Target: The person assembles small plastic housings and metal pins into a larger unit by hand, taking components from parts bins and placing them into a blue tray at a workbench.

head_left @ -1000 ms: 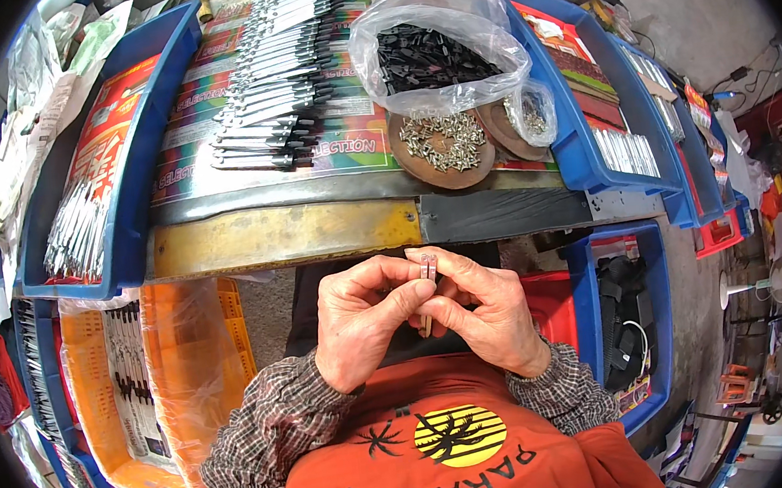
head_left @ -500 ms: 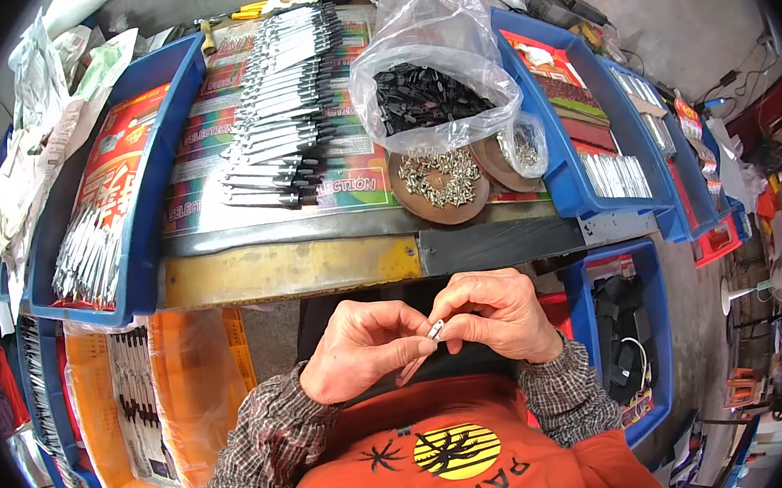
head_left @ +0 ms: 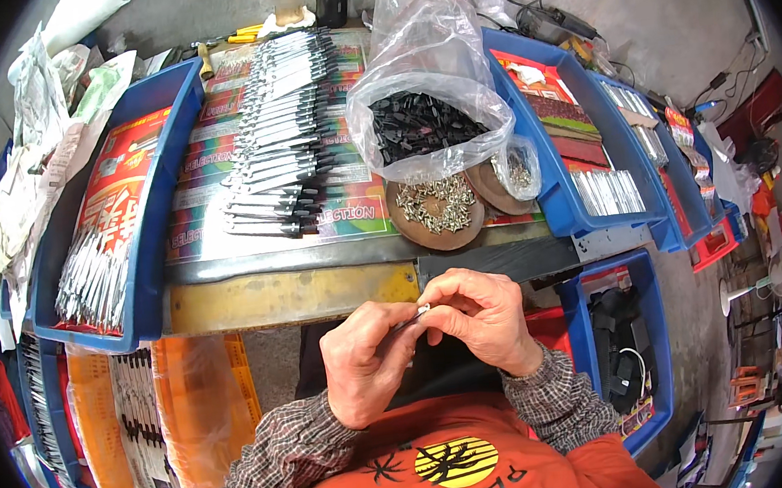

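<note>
My left hand (head_left: 371, 361) and my right hand (head_left: 483, 321) meet in front of my chest, just below the workbench's front edge (head_left: 293, 296). Both pinch one small slim metal piece (head_left: 414, 315), whose shiny tip shows between the fingertips; the rest of it is hidden by fingers. On the bench above lies a long row of finished metal tools with black handles (head_left: 275, 138). A clear plastic bag of black handle parts (head_left: 422, 125) stands to the right of that row. A round brown dish of small metal fittings (head_left: 434, 209) sits nearest my hands.
A blue bin of bare metal blades (head_left: 99, 260) is at the left, and blue bins with flat metal pieces (head_left: 605, 193) at the right. An orange crate (head_left: 146, 423) stands low at my left. A lower blue bin (head_left: 628, 353) holds black items.
Both hands stay together on the small metal piece, with the fingers shifting their grip on it. The view has tilted slightly, so the bench sits lower in the picture.
</note>
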{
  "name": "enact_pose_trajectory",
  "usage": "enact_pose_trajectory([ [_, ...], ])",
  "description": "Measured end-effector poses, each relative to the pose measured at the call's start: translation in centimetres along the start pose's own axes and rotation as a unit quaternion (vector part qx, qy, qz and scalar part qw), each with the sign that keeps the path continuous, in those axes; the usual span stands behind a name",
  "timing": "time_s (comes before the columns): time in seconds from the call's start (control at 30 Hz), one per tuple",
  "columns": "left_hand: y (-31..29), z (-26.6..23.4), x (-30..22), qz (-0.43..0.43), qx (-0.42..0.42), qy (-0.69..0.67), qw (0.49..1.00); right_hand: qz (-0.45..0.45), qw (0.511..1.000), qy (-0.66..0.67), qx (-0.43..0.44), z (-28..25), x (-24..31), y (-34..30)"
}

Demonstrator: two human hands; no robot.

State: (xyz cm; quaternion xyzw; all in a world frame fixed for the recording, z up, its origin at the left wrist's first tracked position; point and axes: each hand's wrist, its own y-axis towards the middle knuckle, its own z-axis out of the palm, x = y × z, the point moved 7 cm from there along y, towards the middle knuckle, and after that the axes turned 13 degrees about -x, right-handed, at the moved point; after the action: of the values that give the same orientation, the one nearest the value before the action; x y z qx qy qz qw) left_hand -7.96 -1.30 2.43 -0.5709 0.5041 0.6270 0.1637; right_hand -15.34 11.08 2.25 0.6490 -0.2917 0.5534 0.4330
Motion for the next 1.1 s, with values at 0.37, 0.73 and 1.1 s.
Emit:
enact_pose_trajectory([
  [0.37,0.6,-1.3,1.3,0.036,0.019,0.051,0.998,-0.243,0.881,-0.405,-0.044,-1.5,2.1,12.8],
  [0.73,1.0,-2.7,2.3,0.023,0.013,0.049,0.998,-0.254,0.769,-0.586,0.031,0.5,-2.9,18.5],
  [1.1,1.0,-2.8,1.9,0.027,0.014,0.039,0.999,-0.268,0.765,-0.586,0.003,-0.6,-2.5,18.1],
])
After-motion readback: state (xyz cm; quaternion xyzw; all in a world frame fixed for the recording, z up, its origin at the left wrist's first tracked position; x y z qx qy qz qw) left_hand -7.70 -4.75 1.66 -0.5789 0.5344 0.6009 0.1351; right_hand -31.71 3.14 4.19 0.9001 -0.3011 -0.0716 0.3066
